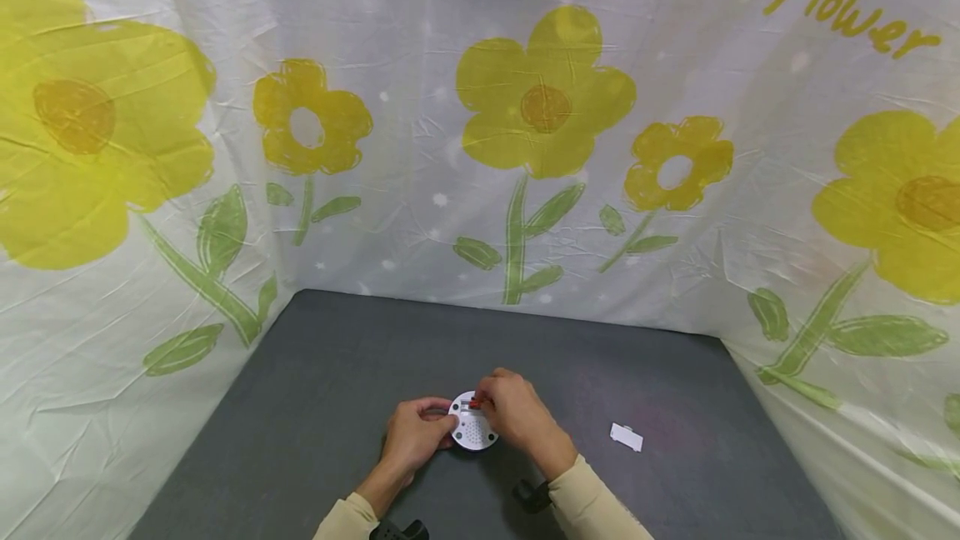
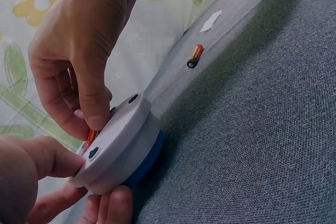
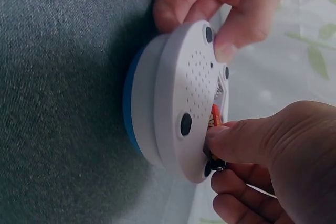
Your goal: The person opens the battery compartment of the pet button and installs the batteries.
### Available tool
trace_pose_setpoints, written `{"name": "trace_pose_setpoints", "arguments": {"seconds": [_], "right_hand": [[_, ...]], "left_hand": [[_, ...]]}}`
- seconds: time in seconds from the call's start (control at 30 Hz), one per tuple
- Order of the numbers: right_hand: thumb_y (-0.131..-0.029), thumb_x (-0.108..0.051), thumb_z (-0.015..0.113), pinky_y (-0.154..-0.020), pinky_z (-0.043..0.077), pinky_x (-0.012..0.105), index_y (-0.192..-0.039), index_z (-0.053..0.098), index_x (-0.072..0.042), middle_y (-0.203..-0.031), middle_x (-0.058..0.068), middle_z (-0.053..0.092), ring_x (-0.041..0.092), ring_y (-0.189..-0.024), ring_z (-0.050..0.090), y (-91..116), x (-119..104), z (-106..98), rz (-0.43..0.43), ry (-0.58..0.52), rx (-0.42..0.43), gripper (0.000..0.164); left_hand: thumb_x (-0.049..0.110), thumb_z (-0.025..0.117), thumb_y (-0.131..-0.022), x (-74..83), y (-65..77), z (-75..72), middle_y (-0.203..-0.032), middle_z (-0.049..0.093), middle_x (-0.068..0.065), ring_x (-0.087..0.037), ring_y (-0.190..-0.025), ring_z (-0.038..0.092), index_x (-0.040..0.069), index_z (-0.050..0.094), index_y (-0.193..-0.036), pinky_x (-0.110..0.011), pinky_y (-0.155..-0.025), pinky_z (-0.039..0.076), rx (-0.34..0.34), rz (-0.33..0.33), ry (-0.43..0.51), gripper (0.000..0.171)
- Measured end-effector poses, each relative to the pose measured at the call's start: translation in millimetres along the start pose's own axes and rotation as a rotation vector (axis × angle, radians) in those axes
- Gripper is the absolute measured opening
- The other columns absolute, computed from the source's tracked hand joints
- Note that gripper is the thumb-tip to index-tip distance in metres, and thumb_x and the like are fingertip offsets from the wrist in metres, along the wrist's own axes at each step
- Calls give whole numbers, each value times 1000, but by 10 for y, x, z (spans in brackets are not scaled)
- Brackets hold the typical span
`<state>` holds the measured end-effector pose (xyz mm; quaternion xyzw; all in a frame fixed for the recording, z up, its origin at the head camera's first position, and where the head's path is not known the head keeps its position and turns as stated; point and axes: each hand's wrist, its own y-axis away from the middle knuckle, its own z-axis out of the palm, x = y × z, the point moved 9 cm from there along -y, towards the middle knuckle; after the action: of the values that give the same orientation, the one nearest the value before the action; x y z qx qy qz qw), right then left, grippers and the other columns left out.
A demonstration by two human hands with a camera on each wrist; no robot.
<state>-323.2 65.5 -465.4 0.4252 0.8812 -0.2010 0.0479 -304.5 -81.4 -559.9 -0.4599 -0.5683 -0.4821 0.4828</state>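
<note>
A round white device [image 1: 474, 430] with a blue lower band lies bottom-up on the dark table. Speaker holes and black rubber feet show on its upper face, beside an uncovered battery compartment [image 3: 221, 92]. My left hand [image 1: 414, 433] grips its left rim, thumb on top and fingers round the side. Between thumb and fingers, my right hand [image 1: 519, 413] pinches a red-and-black battery [image 3: 214, 116] at the compartment, partly hidden by the fingertips. Another battery [image 2: 195, 56], orange and black, lies loose on the table in the left wrist view.
A small white battery cover [image 1: 626, 437] lies on the dark table [image 1: 360, 348], right of my right forearm. White curtains with yellow flowers [image 1: 546, 107] rise along the table's back and sides. Black straps sit on both wrists.
</note>
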Motion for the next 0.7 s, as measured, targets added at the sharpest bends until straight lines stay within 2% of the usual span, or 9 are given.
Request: {"name": "trace_pose_setpoints", "arguments": {"seconds": [0.23, 0.43, 0.6, 0.7], "right_hand": [[-91, 1, 81, -64, 57, 27, -92, 80, -8, -88, 3, 70, 15, -75, 65, -18, -32, 47, 5, -9, -7, 9], [-90, -2, 83, -66, 59, 29, -93, 80, -7, -89, 3, 70, 17, -78, 67, -16, -28, 22, -22, -2, 9, 7], [-95, -11, 80, -70, 61, 32, -95, 80, -7, -92, 4, 71, 17, -83, 68, -25, 87, -61, 25, -19, 1, 3], [-98, -10, 77, -67, 57, 31, -95, 79, -8, -90, 4, 69, 15, -80, 64, -33, 168, -107, 64, -59, -15, 5]], "left_hand": [[4, 80, -89, -22, -6, -1, -98, 83, -17, -19, -78, 79, -4, 78, -116, -33, -65, 69, -1, -6, -12, 28], [3, 80, -89, -29, 3, 0, -97, 83, -17, -19, -76, 79, -5, 78, -116, -32, -64, 68, 4, -8, -7, 28], [4, 80, -89, -8, 11, -5, -96, 83, -17, -18, -75, 79, -5, 78, -116, -32, -64, 68, 6, -8, -1, 28], [4, 80, -90, 0, 12, -4, -96, 83, -16, -18, -75, 78, -5, 78, -116, -32, -64, 68, 2, -6, 2, 28]]}}
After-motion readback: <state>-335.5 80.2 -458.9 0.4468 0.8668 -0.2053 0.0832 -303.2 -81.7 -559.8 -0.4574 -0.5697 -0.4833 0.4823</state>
